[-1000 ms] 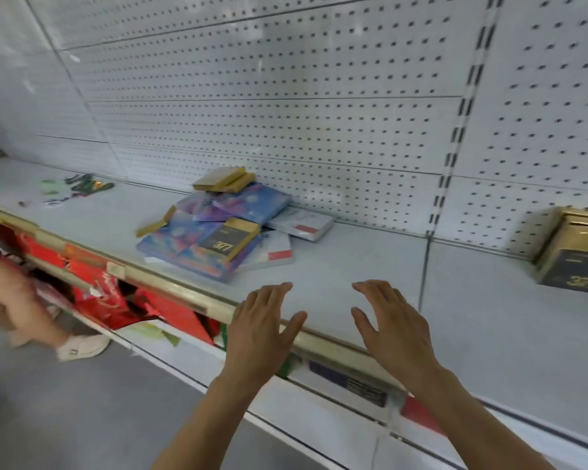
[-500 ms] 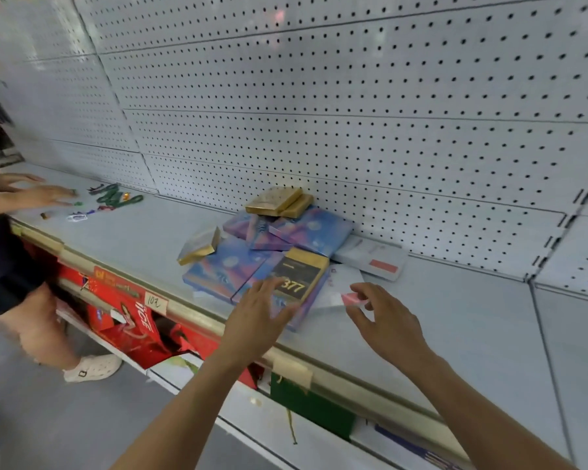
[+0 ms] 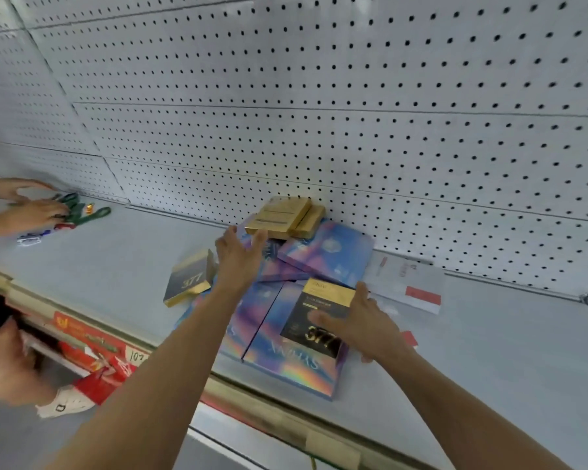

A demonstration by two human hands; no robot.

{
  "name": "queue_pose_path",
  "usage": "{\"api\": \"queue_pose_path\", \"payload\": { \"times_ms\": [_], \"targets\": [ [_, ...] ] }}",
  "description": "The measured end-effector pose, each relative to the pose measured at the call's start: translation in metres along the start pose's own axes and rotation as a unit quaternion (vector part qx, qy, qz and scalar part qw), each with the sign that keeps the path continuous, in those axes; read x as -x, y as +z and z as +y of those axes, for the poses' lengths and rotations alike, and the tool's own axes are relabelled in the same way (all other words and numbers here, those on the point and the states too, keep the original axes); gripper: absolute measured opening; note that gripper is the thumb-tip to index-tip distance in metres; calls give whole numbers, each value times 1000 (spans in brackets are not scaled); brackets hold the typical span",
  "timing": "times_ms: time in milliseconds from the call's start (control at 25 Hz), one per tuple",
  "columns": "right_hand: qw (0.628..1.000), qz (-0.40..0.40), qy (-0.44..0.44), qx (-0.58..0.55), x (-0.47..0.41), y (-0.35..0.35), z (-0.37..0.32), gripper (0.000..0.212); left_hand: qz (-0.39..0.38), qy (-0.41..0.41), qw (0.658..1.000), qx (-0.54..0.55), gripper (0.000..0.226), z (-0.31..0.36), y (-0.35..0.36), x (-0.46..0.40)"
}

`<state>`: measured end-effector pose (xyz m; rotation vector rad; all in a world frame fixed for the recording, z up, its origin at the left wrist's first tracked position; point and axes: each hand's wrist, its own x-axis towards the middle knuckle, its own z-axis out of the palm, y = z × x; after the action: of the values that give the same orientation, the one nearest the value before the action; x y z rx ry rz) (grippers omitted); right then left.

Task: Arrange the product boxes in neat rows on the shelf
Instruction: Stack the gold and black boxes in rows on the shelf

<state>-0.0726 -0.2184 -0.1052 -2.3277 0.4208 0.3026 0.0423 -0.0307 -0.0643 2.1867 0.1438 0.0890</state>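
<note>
Reaching: both hands out over box pile.
L hand point(image 3: 239, 262): fingers spreading, hovering by gold boxes point(image 3: 283, 217).
R hand point(image 3: 360, 325): fingers straight, resting against black box point(image 3: 314, 317).
Shelf point(image 3: 489, 351): grey, pegboard point(image 3: 353, 113) backing.

Box pile point(image 3: 296, 364) on shelf point(image 3: 489, 351) (white box point(image 3: 411, 283) rightward)

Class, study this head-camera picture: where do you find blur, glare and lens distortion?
Head view: the other person's hands at far left are motion-blurred; the right hand smears slightly; soft glare whitens the pegboard; wide-angle distortion bows the shelf edge.
</note>
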Motion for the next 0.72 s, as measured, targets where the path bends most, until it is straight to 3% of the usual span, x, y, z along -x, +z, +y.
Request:
{"api": "queue_pose_path", "payload": {
  "times_ms": [120,240,360,440,600,720],
  "targets": [
    [999,-5,46,27,3,9,-9,133,-25,-11,1000,-2,85,0,3,-47],
    [997,22,77,18,1,18,-13,130,-95,-29,995,-16,90,8,13,-79],
    [993,52,101,-15,4,19,-11,111,-119,-6,988,-100,87,10,17,-95],
    [992,70,97,-40,9,19,-8,91,-128,-9,987,-98,84,8,14,-98],
    [977,89,103,-167,26,23,7,75,-177,-13,984,14,56,1,6,-84],
    [956,97,99,-259,49,20,20,33,-198,-21,973,116,35,-15,-6,-59]
  ]
}}
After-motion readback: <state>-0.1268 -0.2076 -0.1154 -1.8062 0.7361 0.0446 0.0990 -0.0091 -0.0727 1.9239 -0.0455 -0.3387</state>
